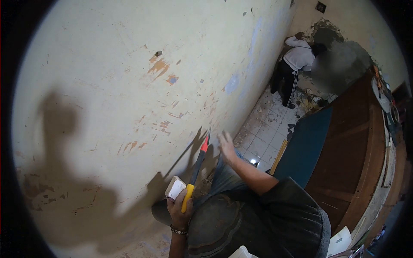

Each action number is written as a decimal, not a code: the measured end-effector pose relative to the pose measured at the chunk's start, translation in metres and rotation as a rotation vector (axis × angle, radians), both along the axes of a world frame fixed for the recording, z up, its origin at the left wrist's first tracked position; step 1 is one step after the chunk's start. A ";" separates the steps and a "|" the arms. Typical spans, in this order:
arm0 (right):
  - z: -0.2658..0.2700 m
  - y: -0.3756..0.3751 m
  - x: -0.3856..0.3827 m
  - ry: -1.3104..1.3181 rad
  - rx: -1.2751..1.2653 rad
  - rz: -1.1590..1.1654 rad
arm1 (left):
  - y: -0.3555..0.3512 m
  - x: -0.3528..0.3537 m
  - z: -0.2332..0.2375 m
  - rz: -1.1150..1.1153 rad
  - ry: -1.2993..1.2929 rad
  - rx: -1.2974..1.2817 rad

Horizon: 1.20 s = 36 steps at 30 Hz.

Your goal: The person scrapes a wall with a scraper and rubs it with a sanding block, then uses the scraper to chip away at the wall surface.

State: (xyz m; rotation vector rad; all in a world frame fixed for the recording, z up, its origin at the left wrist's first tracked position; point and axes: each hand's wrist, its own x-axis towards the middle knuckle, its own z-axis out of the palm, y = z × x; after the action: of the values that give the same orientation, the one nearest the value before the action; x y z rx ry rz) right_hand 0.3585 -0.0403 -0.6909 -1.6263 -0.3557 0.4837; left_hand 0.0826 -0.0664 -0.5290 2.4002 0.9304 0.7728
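My left hand [180, 213], low by the wall, is closed around the yellow grip of a long pointed tool [198, 165]. Its shaft is dark, with a red band below a narrow metal tip that overlaps the wall in this view. A small white block [176, 189] with tan sides sits at the fingers of the same hand, beside the yellow grip. My right hand [226, 146] is raised to the right of the tool tip, fingers apart and holding nothing. The pale wall [129, 94] before me has scraped patches showing orange-brown beneath.
A person [297, 60] in a light top bends by the far wall, near dark grey plaster [344, 64]. Debris lies on the tiled floor [260, 142]. A large brown wooden furniture piece [344, 159] with a blue-green panel [305, 144] stands on my right.
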 end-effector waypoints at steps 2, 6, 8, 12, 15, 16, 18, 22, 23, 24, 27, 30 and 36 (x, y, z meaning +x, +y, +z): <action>0.010 -0.006 -0.025 0.729 0.230 0.166 | 0.000 0.002 -0.007 -0.030 -0.025 0.043; 0.044 0.019 -0.037 0.858 0.508 0.198 | 0.006 0.014 -0.011 -0.050 -0.036 0.107; 0.053 0.027 -0.029 0.867 0.488 0.215 | 0.005 0.022 -0.004 -0.043 -0.032 0.083; 0.071 0.043 -0.026 0.788 0.426 0.181 | 0.005 0.027 -0.004 -0.031 0.034 0.103; 0.076 0.056 -0.024 0.707 0.364 0.134 | 0.005 0.032 -0.003 -0.005 0.020 0.093; 0.073 0.061 -0.025 0.626 0.346 0.154 | 0.005 0.030 -0.004 -0.006 0.021 0.090; 0.072 0.064 -0.025 0.564 0.347 0.179 | 0.006 0.027 -0.008 0.009 0.021 0.103; 0.083 0.067 -0.028 0.546 0.346 0.186 | 0.008 0.027 -0.007 0.021 0.004 0.118; 0.084 0.068 -0.028 0.551 0.338 0.179 | 0.009 0.026 -0.009 0.022 0.004 0.122; 0.083 0.069 -0.029 0.557 0.330 0.170 | 0.009 0.025 -0.010 0.022 0.004 0.123; 0.081 0.069 -0.031 0.523 0.294 0.172 | 0.009 0.024 -0.011 0.012 -0.009 0.135; 0.080 0.066 -0.032 0.464 0.299 0.216 | 0.007 0.021 -0.013 0.027 -0.004 0.100; 0.084 0.070 -0.032 0.519 0.269 0.193 | 0.007 0.022 -0.014 0.035 -0.017 0.074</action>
State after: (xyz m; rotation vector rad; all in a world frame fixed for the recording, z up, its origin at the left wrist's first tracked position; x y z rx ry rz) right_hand 0.3261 0.0297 -0.6073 -1.1589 -0.1756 0.9385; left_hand 0.1044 -0.0596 -0.5432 2.4424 0.9551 0.8532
